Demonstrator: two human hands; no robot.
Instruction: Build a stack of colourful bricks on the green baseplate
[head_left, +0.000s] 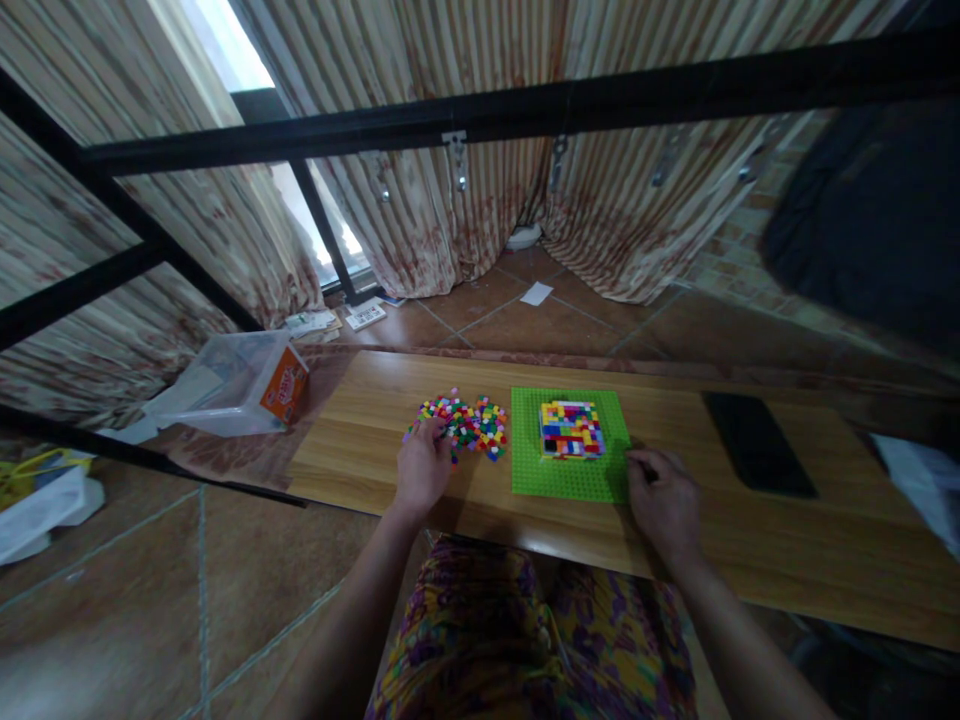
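Note:
Small toy building bricks (487, 428) in many colours lie in a loose pile on the wooden table. My left hand (424, 468) reaches into the pile's left side, its fingers drawn together; what they pinch, if anything, is too small to make out. To the right of the pile a green baseplate (531, 478) lies flat. On it stands a low, multicoloured block of joined bricks (573, 430). My right hand (666, 502) rests by the plate's right edge with curled fingers, the fingertips at that edge. Whether they hold a brick or the plate itself is hidden.
A black flat slab (757, 442) lies on the table (847, 480) at the right. On the floor to the left sits a clear plastic bin (232, 385) with an orange label. A black metal bar (495, 108) crosses above the table, with curtains (450, 220) behind.

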